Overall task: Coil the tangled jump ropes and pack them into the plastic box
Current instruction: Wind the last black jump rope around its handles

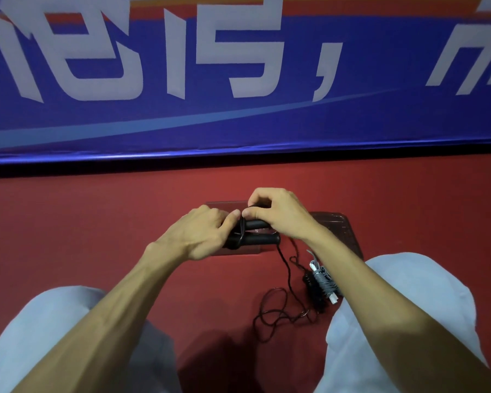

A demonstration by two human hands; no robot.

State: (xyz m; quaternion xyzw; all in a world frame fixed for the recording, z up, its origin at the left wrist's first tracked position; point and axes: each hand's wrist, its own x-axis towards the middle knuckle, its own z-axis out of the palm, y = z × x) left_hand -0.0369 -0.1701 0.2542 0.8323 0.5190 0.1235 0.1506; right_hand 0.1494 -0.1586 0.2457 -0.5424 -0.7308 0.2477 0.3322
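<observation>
The left hand [207, 231] is curled round the left ends of the black rope's two handles [262, 239], held side by side over the clear plastic box [224, 204]. The right hand [278, 214] pinches a turn of thin cord above them. The stiff handles look the surest hold, and the limp, light cord [284, 268] trailing nearer will likely snag. There is more room on the left, while the box lid [340, 225] and a coiled grey rope [322, 279] crowd the right.
</observation>
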